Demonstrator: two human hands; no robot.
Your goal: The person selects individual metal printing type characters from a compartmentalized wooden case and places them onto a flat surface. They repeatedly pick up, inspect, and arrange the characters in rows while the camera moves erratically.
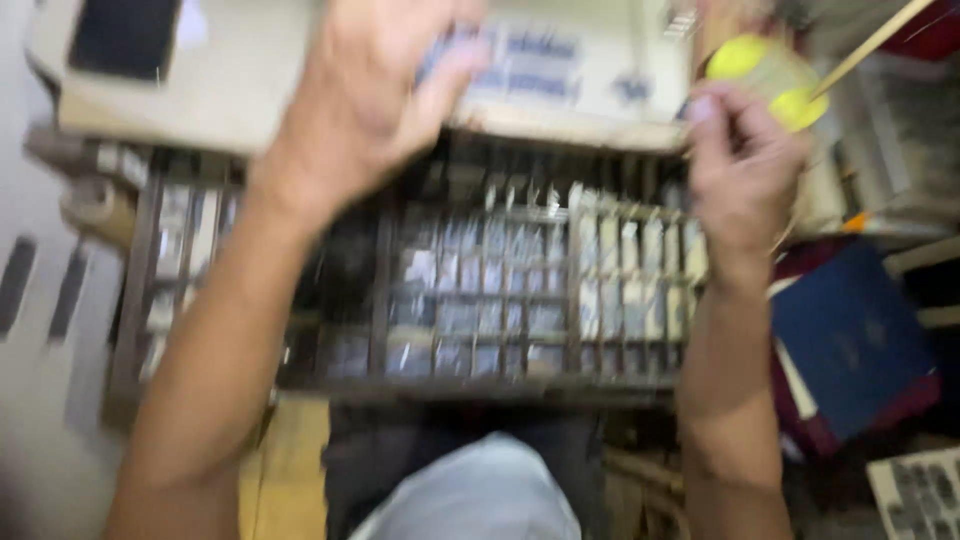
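The picture is blurred by motion. My left hand point(375, 85) is raised over a beige flat board point(240, 90) at the top, fingers bent near a row of small grey metal pieces point(545, 60) on it; whether it grips anything I cannot tell. My right hand point(740, 165) is up at the right with fingers curled together, next to a yellow round object point(765, 70); a hold is unclear. Below both hands lies a wooden tray point(500, 385) split into many small compartments filled with grey metal pieces.
A blue book point(850, 340) lies at the right, with a thin wooden stick point(870, 45) above it. A second compartment tray point(170, 250) sits at the left. A printed sheet point(920, 490) shows at bottom right. My knees point(470, 490) are under the tray.
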